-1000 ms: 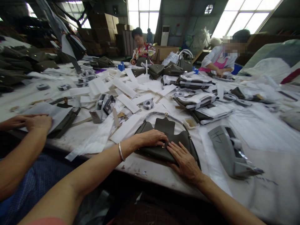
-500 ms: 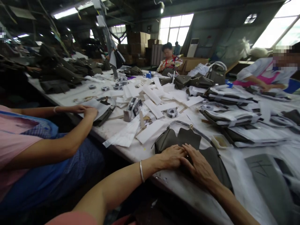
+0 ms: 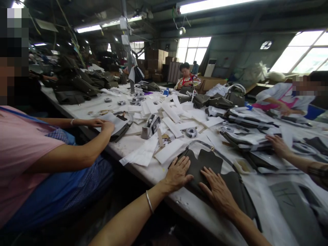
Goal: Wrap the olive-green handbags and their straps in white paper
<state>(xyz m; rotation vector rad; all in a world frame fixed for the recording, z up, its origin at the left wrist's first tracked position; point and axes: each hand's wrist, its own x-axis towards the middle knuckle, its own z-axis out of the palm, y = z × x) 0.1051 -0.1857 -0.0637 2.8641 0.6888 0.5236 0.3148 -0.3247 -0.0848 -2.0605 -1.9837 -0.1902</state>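
A dark olive handbag (image 3: 205, 164) with a small metal clasp lies flat on the white table (image 3: 133, 143) in front of me. My left hand (image 3: 176, 174), with a bangle on the wrist, rests palm down on the bag's left edge with the fingers spread. On the bag's front my right hand (image 3: 217, 191) presses flat, fingers also apart. Neither hand grips anything. White paper strips (image 3: 169, 150) lie just left of the bag.
A seated person at my left presses both hands (image 3: 102, 124) on a paper-covered bag. Another person's hand (image 3: 278, 145) reaches in from the right onto wrapped bags (image 3: 246, 136). A tape dispenser (image 3: 151, 125), tape rolls, and stacked bags crowd the table. Two more people work across it.
The view has swung left and up. My hands have slid apart on the bag, the left toward its left edge. A hand from the right has come into view.
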